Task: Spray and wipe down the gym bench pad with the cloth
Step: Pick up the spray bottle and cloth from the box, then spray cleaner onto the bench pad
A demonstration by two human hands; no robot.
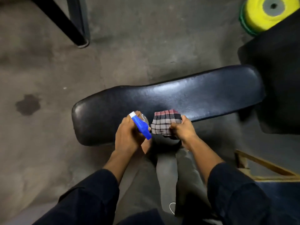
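Over the near edge of the black bench pad (170, 101), both hands work close together. Left hand (128, 137) wraps a spray bottle (140, 125), blue trigger head with a white nozzle tip, clear body mostly hidden inside the grip; fingers closed round it. Just right of that grip, the right hand (183, 129) pinches one end of a checked cloth (164, 123), red band along its far edge. Cloth hangs between the two hands, touching the bottle's head; contact with the pad cannot be told. Pad runs away rightward from both grips, glossy. Beyond it, stained concrete floor (48, 78). Far right of the grips, a yellow weight plate (266, 12). Dark sleeves cover both forearms.
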